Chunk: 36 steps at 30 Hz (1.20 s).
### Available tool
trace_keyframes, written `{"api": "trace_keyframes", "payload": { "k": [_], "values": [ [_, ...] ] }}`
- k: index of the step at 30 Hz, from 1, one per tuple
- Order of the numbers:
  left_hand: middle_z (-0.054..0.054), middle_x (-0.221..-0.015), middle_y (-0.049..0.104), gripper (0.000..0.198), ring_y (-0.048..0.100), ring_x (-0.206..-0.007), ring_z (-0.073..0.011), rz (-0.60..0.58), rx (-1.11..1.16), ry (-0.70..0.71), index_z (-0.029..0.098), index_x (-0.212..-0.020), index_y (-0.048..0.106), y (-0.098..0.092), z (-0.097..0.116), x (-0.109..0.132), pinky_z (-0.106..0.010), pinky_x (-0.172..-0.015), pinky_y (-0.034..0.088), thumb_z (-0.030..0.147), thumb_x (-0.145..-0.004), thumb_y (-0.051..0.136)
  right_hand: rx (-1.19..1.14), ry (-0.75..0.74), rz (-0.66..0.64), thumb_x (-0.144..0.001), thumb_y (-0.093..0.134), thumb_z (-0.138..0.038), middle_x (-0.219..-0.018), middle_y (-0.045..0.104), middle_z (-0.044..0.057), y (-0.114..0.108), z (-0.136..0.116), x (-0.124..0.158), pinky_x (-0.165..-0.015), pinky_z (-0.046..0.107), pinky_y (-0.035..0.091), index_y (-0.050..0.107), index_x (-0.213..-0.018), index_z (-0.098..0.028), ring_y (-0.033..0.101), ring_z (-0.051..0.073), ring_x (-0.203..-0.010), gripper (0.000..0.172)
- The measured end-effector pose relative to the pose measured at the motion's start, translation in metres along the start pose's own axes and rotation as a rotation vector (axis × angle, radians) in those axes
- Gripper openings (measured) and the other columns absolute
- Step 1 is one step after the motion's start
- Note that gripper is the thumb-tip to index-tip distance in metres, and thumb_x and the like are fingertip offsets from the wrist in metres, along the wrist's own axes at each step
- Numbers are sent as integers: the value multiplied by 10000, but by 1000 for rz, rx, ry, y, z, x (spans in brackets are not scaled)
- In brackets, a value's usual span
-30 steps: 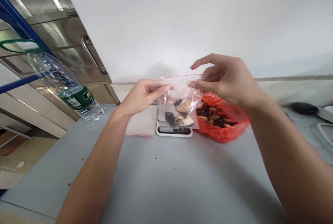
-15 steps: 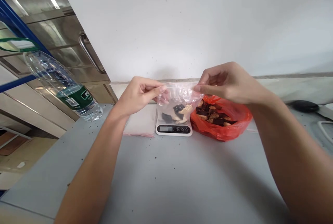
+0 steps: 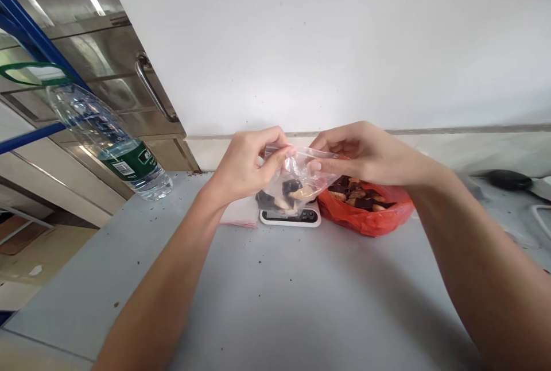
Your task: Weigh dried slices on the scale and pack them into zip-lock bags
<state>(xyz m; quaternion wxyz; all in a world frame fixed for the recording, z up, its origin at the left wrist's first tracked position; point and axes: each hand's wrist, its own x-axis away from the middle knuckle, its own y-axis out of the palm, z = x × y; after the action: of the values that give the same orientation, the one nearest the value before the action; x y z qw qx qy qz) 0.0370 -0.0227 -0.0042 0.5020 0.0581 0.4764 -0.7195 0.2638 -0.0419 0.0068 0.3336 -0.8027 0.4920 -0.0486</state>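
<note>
Together, two hands (image 3: pixel 247 163) pinch one clear bag (image 3: pixel 301 174).

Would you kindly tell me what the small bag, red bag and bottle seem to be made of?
Small bag: apparently glossy plastic film, with see-through creases and highlights. Red bag: probably thin plastic, crinkled with slight sheen. Bottle: likely smooth plastic, given its see-through walls.

A: What kind of setting did we observe?
B: We saw a small work area of weighing-bench type: a compact scale (image 3: pixel 289 219) stood on a grey worktop (image 3: pixel 258 319) against a white wall (image 3: pixel 301 43).
A: Which features lay alongside?
B: We noted metal-faced panels (image 3: pixel 94 61) with a bar handle (image 3: pixel 148 89) and a blue frame (image 3: pixel 30 137); whether kitchen, lab or workshop, we could not tell.
</note>
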Motion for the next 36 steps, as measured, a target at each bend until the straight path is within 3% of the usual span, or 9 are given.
{"api": "trace_keyframes", "payload": {
  "k": [4, 8, 14, 19, 25, 28, 32, 36],
  "values": [
    [-38, -783, 788, 170, 709, -706, -163, 12, 113, 7, 171, -808, 782, 3, -2, -1, -261, -652, 563, 289, -909, 713, 23, -31, 49, -862, 759, -427, -561, 540, -28, 2, 0, 1, -505, 309, 332, 598, -648, -238, 449, 134, -532, 328],
    [-61, -802, 799, 171, 749, -722, -176, 32, 242, -34, 151, -851, 797, 1, -6, -1, -264, -669, 596, 300, -908, 735, -42, 48, 86, -837, 777, -436, -562, 521, -18, 1, -1, 3, -507, 328, 356, 539, -616, -253, 491, 159, -542, 373],
    [-33, -717, 771, 206, 723, -678, -161, -13, 176, 26, 164, -754, 777, 5, -1, 0, -249, -648, 580, 258, -910, 681, 26, 17, 58, -858, 742, -560, -549, 504, -29, 5, -7, 2, -485, 326, 311, 608, -695, -267, 425, 145, -487, 361],
    [-45, -785, 795, 194, 738, -716, -177, 11, 200, -44, 164, -791, 783, 8, 1, -1, -267, -673, 606, 290, -904, 687, 142, -15, 108, -902, 672, -580, -552, 454, -45, 7, -2, -3, -506, 324, 281, 570, -767, -272, 363, 145, -492, 352],
    [-39, -721, 765, 199, 702, -650, -151, 79, 165, -57, 156, -781, 773, -3, -6, -3, -245, -621, 583, 264, -912, 668, 249, 12, 113, -899, 573, -764, -551, 306, -43, 7, 2, -4, -528, 323, 229, 359, -581, -258, 258, 126, -530, 635],
    [-47, -743, 770, 192, 701, -646, -152, 104, 191, -69, 154, -821, 785, -7, -10, -4, -242, -589, 576, 287, -915, 683, 268, -11, 128, -917, 585, -707, -565, 356, -27, 5, 1, -3, -539, 337, 256, 432, -615, -262, 289, 147, -540, 559],
    [-60, -796, 784, 211, 720, -700, -169, 76, 197, -72, 153, -857, 804, -7, -12, -4, -267, -646, 590, 325, -928, 705, 307, 10, 112, -933, 595, -578, -528, 336, -31, 3, -1, -2, -531, 337, 269, 397, -572, -262, 273, 141, -518, 519],
    [-56, -918, 777, 147, 713, -855, -185, 30, 173, 11, 203, -886, 841, -2, -9, -3, -292, -752, 575, 312, -915, 746, 188, 106, -61, -837, 705, -543, -601, 584, -4, 1, -9, 1, -543, 320, 390, 606, -699, -247, 517, 171, -562, 340]
  ]
}}
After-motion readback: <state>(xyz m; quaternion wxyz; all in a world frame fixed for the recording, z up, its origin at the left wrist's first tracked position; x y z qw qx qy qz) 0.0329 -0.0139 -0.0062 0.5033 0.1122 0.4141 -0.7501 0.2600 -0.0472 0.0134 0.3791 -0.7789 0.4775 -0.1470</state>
